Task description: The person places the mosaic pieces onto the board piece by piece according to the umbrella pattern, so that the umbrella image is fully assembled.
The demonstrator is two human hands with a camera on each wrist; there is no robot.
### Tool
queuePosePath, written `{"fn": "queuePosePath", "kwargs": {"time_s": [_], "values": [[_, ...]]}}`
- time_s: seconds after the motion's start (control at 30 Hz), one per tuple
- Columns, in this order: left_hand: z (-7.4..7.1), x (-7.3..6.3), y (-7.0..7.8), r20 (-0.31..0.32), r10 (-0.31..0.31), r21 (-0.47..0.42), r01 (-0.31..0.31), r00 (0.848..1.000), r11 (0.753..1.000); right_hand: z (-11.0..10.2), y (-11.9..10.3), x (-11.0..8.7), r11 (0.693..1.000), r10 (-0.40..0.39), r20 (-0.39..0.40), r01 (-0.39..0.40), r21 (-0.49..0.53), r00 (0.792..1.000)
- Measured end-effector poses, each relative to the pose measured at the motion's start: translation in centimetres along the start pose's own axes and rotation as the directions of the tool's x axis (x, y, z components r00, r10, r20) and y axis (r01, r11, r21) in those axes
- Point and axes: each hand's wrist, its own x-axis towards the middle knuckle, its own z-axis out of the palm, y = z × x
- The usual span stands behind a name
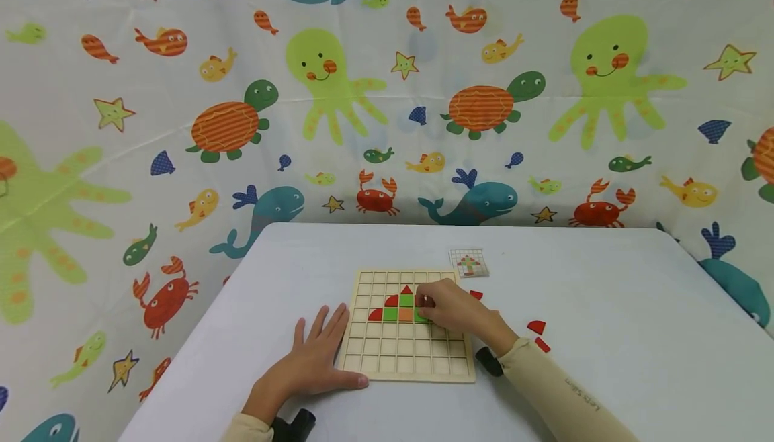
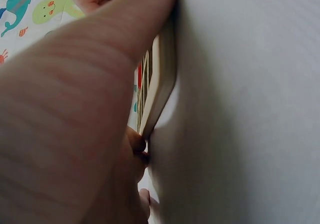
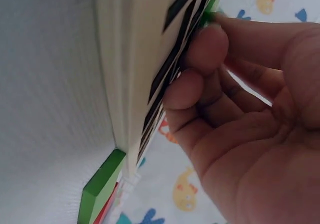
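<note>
On the table lies a wooden grid board (image 1: 408, 361) with raised lines. Red, green and orange pieces fill a few of its cells, among them a red triangle (image 1: 406, 290), a red quarter-round piece (image 1: 375, 315) and an orange square (image 1: 406, 314). My right hand (image 1: 450, 304) is over the board's right half. Its fingertips meet at a green piece (image 3: 208, 17), which they largely cover. My left hand (image 1: 314, 355) lies at the board's left edge, fingers spread and thumb by the near left corner; in the left wrist view its thumb (image 2: 115, 29) crosses the board's side.
A small pattern card (image 1: 468, 263) lies past the board's far right corner. Loose red pieces (image 1: 536, 326) lie to the right. A green block (image 3: 101, 186) rests beside the board, a red piece next to it. Behind the white table (image 1: 605, 307) hangs a sea-animal cloth (image 1: 375, 106).
</note>
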Motion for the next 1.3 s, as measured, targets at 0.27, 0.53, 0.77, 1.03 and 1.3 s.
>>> {"fn": "queuePosePath", "kwargs": {"time_s": [0.27,0.53,0.77,1.03,1.3], "values": [[0.1,0.1,-0.1,-0.004,0.007,0.002,-0.007,1.000,1.000,0.2,0.0,-0.1,0.998,-0.029,0.004,0.030,-0.048,1.000],[0.0,-0.1,0.1,-0.004,0.013,-0.003,-0.013,1.000,1.000,-1.2,0.2,-0.3,1.000,0.001,0.053,-0.003,0.024,0.999],[0.0,-0.1,0.1,-0.011,0.020,-0.004,-0.020,1.000,1.000,-5.4,0.3,-1.6,0.994,0.091,-0.022,-0.090,0.062,0.996],[-0.1,-0.2,0.4,-0.002,0.000,-0.029,0.000,1.000,1.000,-9.5,1.8,-5.2,0.987,0.156,-0.092,-0.154,0.036,0.983],[0.0,0.2,0.1,-0.009,0.006,-0.009,-0.006,1.000,1.000,-10.2,3.8,-8.8,0.982,0.190,-0.089,-0.189,0.010,0.978]]}}
